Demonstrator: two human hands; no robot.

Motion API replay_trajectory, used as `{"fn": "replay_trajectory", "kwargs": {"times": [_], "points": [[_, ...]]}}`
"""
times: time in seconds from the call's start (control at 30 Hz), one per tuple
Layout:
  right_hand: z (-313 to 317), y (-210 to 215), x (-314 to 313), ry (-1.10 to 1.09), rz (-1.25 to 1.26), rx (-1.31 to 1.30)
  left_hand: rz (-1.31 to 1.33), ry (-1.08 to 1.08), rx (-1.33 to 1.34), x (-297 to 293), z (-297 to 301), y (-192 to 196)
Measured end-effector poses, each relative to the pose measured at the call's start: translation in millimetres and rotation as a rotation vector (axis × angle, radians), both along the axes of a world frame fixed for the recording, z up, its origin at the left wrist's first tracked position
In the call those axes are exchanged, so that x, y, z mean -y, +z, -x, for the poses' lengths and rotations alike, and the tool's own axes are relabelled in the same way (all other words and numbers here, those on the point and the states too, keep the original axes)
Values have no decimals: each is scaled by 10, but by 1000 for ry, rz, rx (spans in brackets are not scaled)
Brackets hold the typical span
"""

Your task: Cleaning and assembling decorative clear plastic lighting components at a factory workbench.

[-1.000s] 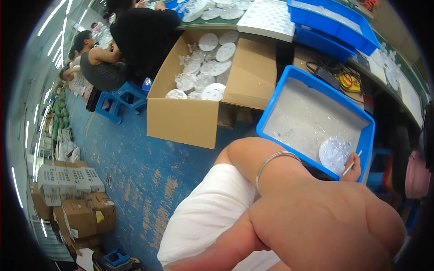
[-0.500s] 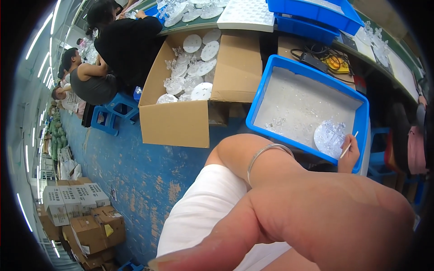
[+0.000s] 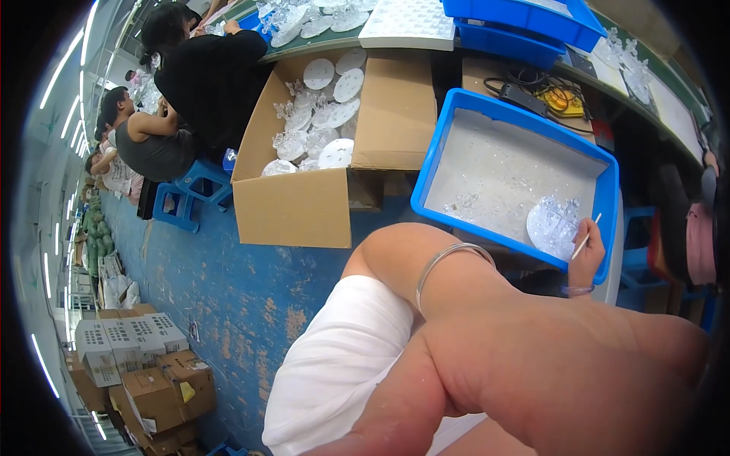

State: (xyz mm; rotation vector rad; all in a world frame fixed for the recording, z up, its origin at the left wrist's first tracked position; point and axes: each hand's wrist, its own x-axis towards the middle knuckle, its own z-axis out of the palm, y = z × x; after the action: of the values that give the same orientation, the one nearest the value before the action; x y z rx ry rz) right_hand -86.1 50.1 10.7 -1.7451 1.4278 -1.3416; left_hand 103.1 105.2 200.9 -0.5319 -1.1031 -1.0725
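"Which step?"
"In the blue tray (image 3: 608,190), apparently working over clear pieces on the white disc (image 3: 543,228). The left hand (image 3: 532,349) looms near the camera, grip unclear; the right hand (image 3: 589,258), beside the disc, has its fingers around a white stick (image 3: 585,239)."
"Next?"
"Probably calls for a steady pinch."
"Changed?"
"Its wristband (image 3: 576,289) shows now, hidden before."

The tray (image 3: 431,156) sits ahead to the right, a disc (image 3: 549,226) in its near right corner beside the right hand (image 3: 589,257) and its stick (image 3: 581,246). Left of the tray stands the carton (image 3: 293,209), more discs (image 3: 336,153) inside. Behind both runs the bench (image 3: 323,42) — on it a panel (image 3: 407,26), then stacked trays (image 3: 517,45) farther right. Boxes (image 3: 167,387) lie piled at lower left — the left hand (image 3: 525,357) is nearest.
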Motion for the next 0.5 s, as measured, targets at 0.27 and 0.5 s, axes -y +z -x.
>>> {"fn": "replay_trajectory", "kwargs": {"times": [0.27, 0.5], "points": [[-60, 37, 3, -164, -14, -116, 39, -27, 66, 71, -273, 85], [-8, -46, -9, -33, 39, -82, -308, 48, 243, 215, -570, -368]]}}
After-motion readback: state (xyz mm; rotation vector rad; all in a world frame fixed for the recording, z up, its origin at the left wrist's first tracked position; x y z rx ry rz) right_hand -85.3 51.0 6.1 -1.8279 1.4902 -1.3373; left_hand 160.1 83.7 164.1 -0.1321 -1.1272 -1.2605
